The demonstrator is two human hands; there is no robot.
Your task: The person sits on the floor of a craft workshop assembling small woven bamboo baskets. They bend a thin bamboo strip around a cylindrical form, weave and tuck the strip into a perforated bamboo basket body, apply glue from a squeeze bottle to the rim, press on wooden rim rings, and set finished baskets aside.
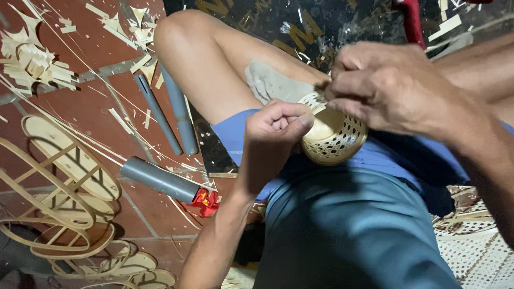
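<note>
your left hand [277,123] is curled into a loose fist, thumb laid across the top, and it presses against the near side of the small round woven bamboo basket [332,136], pinching at its rim or at a strip there; the exact contact is hidden behind the knuckles. your right hand [384,86] comes in from above and to the right, fingers bent down over the basket's top edge and clenched on it, so the basket sits between the two hands, touching both. it lies just to the right of your left hand and directly under your right, resting over your lap on the blue shorts [345,221], with its open mouth tilted toward you and to the left, so its axis runs roughly from your left hand up toward the right wrist. the right hand covers more of it and is the closer grip; the left only meets its side. a grey cloth [267,82] lies on your bare thigh just behind the basket. further out to the left, on the red tiled floor [70,104], lie two long grey plastic tubes [170,110] side by side, a thicker grey tube with a red end [164,181] nearer you, scattered pale bamboo shavings [35,60], and curved bamboo strip frames [61,194] stacked at the lower left. a sheet of open woven bamboo mesh [481,249] lies at the lower right.
</note>
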